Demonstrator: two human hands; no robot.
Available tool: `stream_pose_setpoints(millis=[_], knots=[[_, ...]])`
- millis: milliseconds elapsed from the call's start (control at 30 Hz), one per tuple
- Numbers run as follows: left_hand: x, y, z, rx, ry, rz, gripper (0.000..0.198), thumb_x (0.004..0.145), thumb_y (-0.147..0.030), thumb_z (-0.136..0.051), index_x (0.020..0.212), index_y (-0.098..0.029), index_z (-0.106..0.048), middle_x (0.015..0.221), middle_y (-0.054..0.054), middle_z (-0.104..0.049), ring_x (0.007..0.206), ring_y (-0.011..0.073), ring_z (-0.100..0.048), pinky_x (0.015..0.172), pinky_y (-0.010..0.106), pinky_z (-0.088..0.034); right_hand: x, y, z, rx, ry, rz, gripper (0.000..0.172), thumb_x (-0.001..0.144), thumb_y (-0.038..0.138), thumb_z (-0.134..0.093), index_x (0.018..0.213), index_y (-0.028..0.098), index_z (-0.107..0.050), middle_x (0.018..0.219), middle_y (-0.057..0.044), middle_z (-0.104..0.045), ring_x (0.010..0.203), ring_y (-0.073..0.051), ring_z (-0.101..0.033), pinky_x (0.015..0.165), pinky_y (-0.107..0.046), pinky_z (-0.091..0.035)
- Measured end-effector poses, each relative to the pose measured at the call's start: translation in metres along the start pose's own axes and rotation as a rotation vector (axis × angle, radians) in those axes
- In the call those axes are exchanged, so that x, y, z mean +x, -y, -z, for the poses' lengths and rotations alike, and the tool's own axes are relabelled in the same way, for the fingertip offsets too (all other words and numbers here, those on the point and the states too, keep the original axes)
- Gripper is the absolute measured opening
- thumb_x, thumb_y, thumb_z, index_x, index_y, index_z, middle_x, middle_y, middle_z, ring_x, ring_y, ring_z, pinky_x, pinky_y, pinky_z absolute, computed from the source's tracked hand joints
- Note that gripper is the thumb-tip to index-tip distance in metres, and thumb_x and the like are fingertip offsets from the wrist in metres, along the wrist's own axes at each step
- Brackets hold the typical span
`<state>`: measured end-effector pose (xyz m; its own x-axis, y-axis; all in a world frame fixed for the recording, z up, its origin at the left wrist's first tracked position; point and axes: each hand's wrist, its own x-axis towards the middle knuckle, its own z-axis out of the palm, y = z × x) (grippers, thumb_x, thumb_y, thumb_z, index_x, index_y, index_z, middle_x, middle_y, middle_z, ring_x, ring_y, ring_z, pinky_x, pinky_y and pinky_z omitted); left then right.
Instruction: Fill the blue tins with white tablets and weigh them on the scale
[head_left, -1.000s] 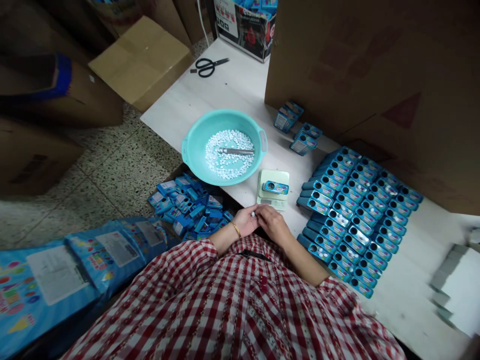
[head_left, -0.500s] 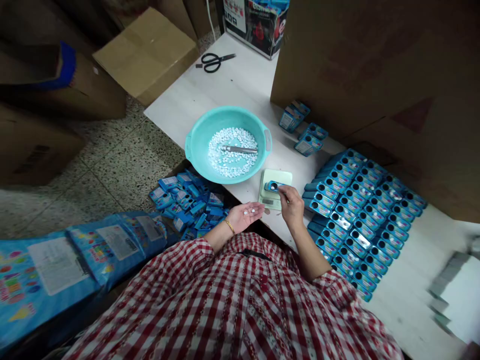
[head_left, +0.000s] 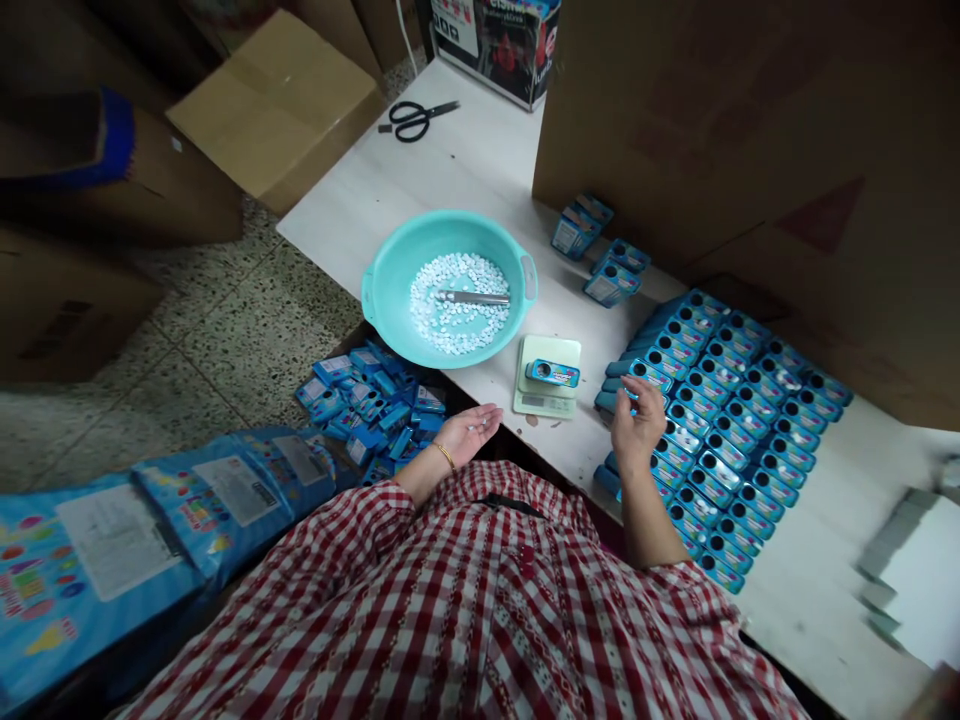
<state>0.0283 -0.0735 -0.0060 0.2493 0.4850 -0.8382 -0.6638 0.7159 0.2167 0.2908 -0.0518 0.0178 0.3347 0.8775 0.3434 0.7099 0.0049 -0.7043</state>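
Observation:
Palm up beside the table's front edge, my left hand point(head_left: 474, 432) has its fingers slightly curled around a few small white tablets point(head_left: 480, 425). My right hand point(head_left: 639, 415) is over the front left side of the rows of blue boxes point(head_left: 720, 400); its fingers are bent and apart, with no held thing visible. Whether the fingertips touch a box is unclear. A single blue box point(head_left: 553, 373) with a dark round hole lies on the pale green scale point(head_left: 534, 402), between my hands. Behind it stands a turquoise basin point(head_left: 386, 265) of white tablets, with a metal tube point(head_left: 474, 297) lying in them.
Blue boxes lie heaped point(head_left: 375, 405) below the table edge on the left. Several more boxes point(head_left: 611, 283) stand near a large cardboard panel point(head_left: 735, 200). Black scissors point(head_left: 412, 120) rest at the far end of the table. Blue printed bags point(head_left: 217, 500) lie at lower left.
My right hand has left the box on the scale and moved right to the rows of boxes. My left hand has drawn back slightly leftward, its fingers more curled.

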Motion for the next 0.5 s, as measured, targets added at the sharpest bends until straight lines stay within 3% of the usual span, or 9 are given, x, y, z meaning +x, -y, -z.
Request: stream_pose_setpoints(millis=[200,333,500], knots=[[0.001,0.001,-0.007,0.055,-0.076,-0.039,0.023,0.071,0.005,-0.045,0.085,-0.006,-0.060,0.081,0.011,-0.064,0.078,0.0121,-0.062,0.072,0.020,-0.048,-0.004,0.006,-0.014,-0.045,0.249,0.037,0.025,0.081,0.030,-0.046,0.100,0.020,-0.058,0.103,-0.008,-0.058,0.098,-0.019,-0.052,0.083,-0.038,-0.045],[0.002,-0.001,-0.007,0.063,-0.131,-0.055,0.019,0.074,0.003,-0.047,0.082,-0.007,-0.060,0.073,0.009,-0.063,0.066,0.0085,-0.060,0.060,0.016,-0.046,0.005,0.014,-0.028,-0.153,0.459,0.174,0.044,0.079,0.034,-0.051,0.120,0.020,-0.046,0.119,-0.010,-0.049,0.109,-0.023,-0.043,0.092,-0.041,-0.038],[0.002,-0.005,-0.003,0.083,-0.147,-0.084,0.018,0.073,0.002,-0.050,0.082,-0.008,-0.062,0.071,0.007,-0.062,0.061,0.0064,-0.057,0.053,0.014,-0.044,0.016,0.014,-0.042,-0.277,0.635,0.229,0.059,0.075,0.033,-0.055,0.129,0.019,-0.035,0.126,-0.011,-0.041,0.114,-0.027,-0.037,0.090,-0.043,-0.037]])
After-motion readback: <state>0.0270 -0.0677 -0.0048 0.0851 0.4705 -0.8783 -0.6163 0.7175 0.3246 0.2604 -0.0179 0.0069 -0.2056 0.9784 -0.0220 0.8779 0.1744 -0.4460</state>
